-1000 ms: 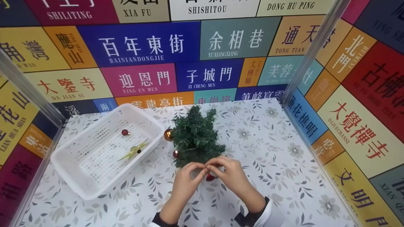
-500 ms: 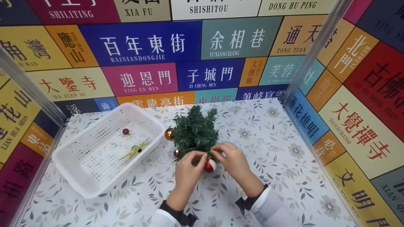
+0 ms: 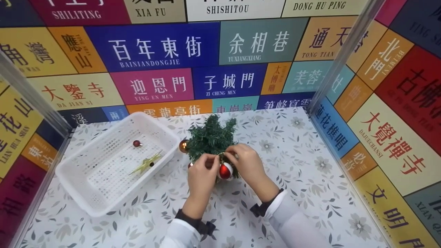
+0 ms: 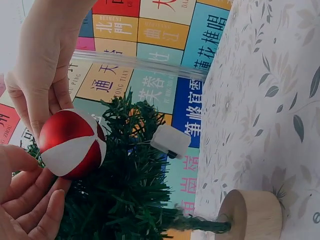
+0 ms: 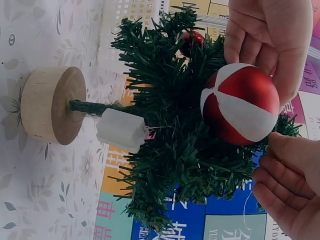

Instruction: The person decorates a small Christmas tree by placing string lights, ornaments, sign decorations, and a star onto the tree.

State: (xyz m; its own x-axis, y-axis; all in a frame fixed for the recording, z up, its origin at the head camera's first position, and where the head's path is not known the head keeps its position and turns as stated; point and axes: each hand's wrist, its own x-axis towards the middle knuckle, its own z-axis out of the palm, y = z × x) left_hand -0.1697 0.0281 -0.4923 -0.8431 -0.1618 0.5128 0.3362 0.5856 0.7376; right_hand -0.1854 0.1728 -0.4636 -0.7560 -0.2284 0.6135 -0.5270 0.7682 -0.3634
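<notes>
A red-and-white Christmas bauble [image 3: 225, 171] hangs against the front of a small green artificial Christmas tree [image 3: 211, 137]. My left hand [image 3: 202, 172] pinches with thumb and forefinger right at the top of the bauble, on its left. From the other side my right hand [image 3: 249, 163] pinches close to the same spot, against the branches. The bauble's ball [image 4: 75, 144] hangs below both sets of fingertips; its hanger is largely hidden by the fingers. On the tree's left side are a gold bauble [image 3: 184, 146] and a small red bauble [image 5: 191, 44].
A white perforated basket [image 3: 103, 203] stands to the left, holding a small red bauble [image 3: 137, 143] and a gold star [image 3: 146, 164]. The tree has a round wooden base [image 5: 52, 105] and a dangling white box [image 5: 121, 130]. Printed panels [image 3: 151, 46] wall the back and sides.
Both hands have moved up and forward with the red-and-white bauble, from in front of the tree to its front branches. The bauble now shows more fully between the hands.
</notes>
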